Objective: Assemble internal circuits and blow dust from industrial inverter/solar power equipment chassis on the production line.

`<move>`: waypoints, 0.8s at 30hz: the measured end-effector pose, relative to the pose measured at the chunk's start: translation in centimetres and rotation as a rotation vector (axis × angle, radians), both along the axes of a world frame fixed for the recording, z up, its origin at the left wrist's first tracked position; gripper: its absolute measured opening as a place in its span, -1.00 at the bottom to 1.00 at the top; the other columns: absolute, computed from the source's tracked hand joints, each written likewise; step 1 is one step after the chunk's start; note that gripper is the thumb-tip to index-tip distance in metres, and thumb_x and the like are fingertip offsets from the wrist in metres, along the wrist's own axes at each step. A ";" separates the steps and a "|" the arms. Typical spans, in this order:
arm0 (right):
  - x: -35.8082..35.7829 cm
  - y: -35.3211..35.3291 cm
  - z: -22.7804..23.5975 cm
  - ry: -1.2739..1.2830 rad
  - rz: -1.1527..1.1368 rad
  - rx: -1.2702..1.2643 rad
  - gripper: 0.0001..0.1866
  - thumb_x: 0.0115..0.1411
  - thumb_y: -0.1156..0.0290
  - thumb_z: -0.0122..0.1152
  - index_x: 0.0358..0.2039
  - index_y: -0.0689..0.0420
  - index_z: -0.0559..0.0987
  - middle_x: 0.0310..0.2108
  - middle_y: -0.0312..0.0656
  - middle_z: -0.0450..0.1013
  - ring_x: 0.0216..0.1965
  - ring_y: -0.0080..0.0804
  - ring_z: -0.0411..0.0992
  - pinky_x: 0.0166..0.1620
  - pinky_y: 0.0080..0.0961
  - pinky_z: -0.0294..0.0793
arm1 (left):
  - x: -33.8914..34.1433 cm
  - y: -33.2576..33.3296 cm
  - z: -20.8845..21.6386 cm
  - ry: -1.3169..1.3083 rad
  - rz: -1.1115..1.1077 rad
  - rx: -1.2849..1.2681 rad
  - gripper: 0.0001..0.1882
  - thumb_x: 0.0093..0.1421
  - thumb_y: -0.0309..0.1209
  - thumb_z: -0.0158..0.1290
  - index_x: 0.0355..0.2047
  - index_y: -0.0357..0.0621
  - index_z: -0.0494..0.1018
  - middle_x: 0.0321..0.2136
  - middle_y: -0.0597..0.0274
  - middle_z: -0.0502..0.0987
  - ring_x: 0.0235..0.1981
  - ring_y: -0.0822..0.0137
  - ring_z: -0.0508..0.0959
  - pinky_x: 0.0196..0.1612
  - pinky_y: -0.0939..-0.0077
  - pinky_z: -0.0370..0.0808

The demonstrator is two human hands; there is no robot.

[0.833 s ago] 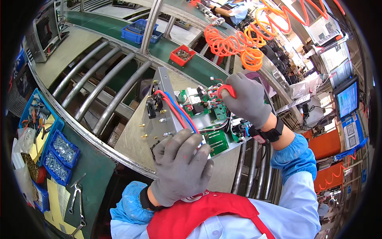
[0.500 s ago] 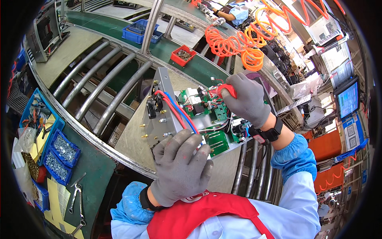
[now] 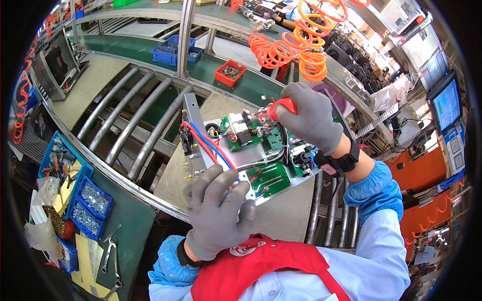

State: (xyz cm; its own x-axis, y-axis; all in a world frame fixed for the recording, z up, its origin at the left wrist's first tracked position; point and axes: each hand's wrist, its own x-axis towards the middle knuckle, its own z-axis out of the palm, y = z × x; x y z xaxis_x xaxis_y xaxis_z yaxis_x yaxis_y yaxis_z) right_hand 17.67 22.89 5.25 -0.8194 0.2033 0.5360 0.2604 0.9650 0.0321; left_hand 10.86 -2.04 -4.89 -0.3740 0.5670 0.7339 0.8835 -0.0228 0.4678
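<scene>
Your left hand [image 3: 217, 213] shifted leftward, fingers loosely spread by metal chassis [image 3: 246, 155], right hand [image 3: 314, 119] gripping red handle [image 3: 284, 107]

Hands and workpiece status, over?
Gray-gloved right hand grips red-handled tool. Gray-gloved left hand at silver metal chassis with green circuit boards. Red and blue wires near left hand.

Factory work area viewed from above. Left of centre: a roller conveyor of parallel grey metal cylinders [image 3: 139, 120]. Lower left: a workbench with a dark green top [image 3: 133, 210]. Rear: a long, green-surfaced counter [image 3: 120, 47], crossed by an upright silver metal post [image 3: 186, 37]. Right: a tilted, black-framed flat monitor [image 3: 447, 103] above flat orange panels [image 3: 424, 168]. The upper-right background is brightly lit.
</scene>
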 end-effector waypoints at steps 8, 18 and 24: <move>1.7 1.3 -1.7 0.091 0.019 -0.168 -0.74 0.05 0.24 0.22 -0.34 0.14 0.49 -0.41 -0.05 0.45 -0.39 0.00 0.50 -0.34 -0.20 0.48 | 0.6 0.4 0.1 0.023 0.061 0.003 -0.67 -0.12 -0.38 0.20 -0.25 0.00 0.52 -0.10 0.20 0.47 0.03 0.04 0.43 0.07 0.13 0.32; 2.4 1.8 -2.3 0.177 0.040 -0.258 -0.75 0.08 0.26 0.21 -0.31 0.16 0.51 -0.38 -0.02 0.47 -0.36 0.01 0.51 -0.28 -0.22 0.51 | 0.9 0.4 0.4 -0.002 0.055 -0.026 -0.66 -0.13 -0.47 0.17 -0.25 -0.15 0.51 -0.11 0.02 0.48 0.04 -0.08 0.42 0.09 0.08 0.36; 7.2 1.9 -2.6 0.514 -0.142 -0.516 -0.71 0.09 0.23 0.24 -0.28 0.18 0.56 -0.43 -0.13 0.51 -0.40 -0.29 0.51 -0.28 -0.35 0.49 | 1.0 0.3 -0.4 -0.021 0.046 -0.004 -0.62 -0.03 -0.47 0.13 -0.14 -0.22 0.48 -0.05 -0.05 0.44 0.10 -0.11 0.37 0.18 0.05 0.27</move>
State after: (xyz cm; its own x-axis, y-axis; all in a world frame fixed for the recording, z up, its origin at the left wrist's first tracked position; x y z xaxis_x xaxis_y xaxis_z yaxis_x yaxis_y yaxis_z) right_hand 24.84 24.84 2.66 -0.4378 0.6182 0.6528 0.2437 0.7805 -0.5757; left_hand 11.90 -1.77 -5.28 -0.4152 0.5516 0.7234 0.8733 0.0191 0.4867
